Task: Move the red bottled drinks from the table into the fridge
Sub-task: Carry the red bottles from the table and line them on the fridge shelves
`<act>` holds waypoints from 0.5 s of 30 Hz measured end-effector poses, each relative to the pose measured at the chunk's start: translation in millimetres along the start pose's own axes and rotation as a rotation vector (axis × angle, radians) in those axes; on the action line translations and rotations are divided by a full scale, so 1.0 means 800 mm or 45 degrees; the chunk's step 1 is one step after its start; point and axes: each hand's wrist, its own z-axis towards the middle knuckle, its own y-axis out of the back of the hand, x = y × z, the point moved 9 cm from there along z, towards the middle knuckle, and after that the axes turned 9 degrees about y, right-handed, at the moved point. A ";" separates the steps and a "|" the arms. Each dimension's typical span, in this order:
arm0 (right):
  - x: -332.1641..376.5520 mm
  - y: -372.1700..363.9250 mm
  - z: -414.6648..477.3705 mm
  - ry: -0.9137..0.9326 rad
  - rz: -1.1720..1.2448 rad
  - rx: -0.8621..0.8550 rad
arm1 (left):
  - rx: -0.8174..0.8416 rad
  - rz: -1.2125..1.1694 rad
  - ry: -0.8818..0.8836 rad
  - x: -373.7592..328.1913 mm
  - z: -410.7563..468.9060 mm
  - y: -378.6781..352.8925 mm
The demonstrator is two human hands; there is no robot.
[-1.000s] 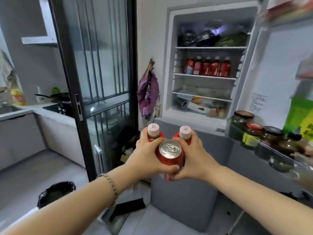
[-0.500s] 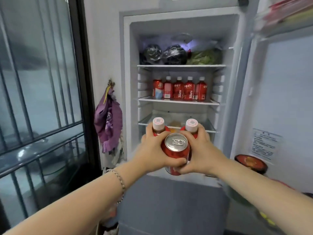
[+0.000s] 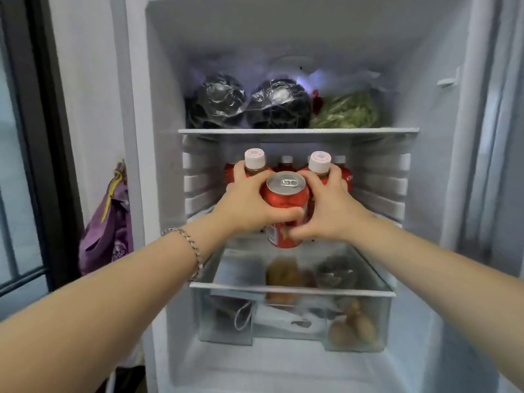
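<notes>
The open fridge (image 3: 164, 80) already holds a red row (image 3: 286, 165) at the back. Your left hand (image 3: 246, 202) and right hand (image 3: 331, 205) — fingers (image 3: 240, 173) clamped on two bottles (image 3: 255, 163) and a can (image 3: 286, 194) — haven't set them down yet.

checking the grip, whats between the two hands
A red can, held between the left hand and right hand, in front of their two pink-capped bottles. Head view shows it.
</notes>
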 end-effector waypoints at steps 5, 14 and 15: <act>-0.039 -0.032 0.067 -0.121 0.062 0.082 | 0.115 0.008 0.083 0.041 0.089 -0.012; -0.086 -0.076 0.134 -0.326 0.134 0.128 | 0.075 0.135 0.288 0.102 0.167 -0.030; -0.088 -0.083 0.134 -0.354 0.131 0.071 | 0.032 0.195 0.285 0.109 0.169 -0.031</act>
